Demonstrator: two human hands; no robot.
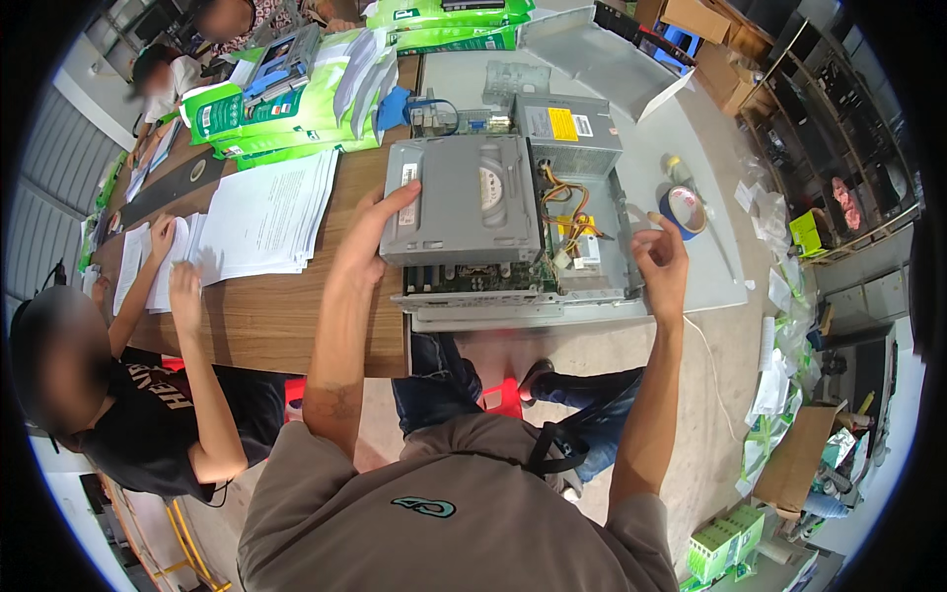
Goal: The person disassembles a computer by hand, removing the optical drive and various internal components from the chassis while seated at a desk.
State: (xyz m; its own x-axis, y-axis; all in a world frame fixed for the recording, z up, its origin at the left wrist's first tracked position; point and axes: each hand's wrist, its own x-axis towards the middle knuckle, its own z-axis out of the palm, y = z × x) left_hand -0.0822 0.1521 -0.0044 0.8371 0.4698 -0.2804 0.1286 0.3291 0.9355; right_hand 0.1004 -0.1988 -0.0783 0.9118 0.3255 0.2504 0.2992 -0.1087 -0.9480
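Note:
An opened desktop computer case lies in front of me at the table's edge. My left hand grips the left side of a grey metal drive cage, thumb on top and fingers out of sight beneath. The cage sits over the front left of the case, hiding part of the green circuit board. A silver power supply with a yellow label stands at the back; its coloured cables run beside the cage. My right hand is closed in a pinch at the case's right wall; anything inside it is too small to make out.
Rolls of tape lie right of the case. A grey metal cover is behind it. To the left, paper stacks and green-white packs cover the wooden table. A person handles papers close by on my left.

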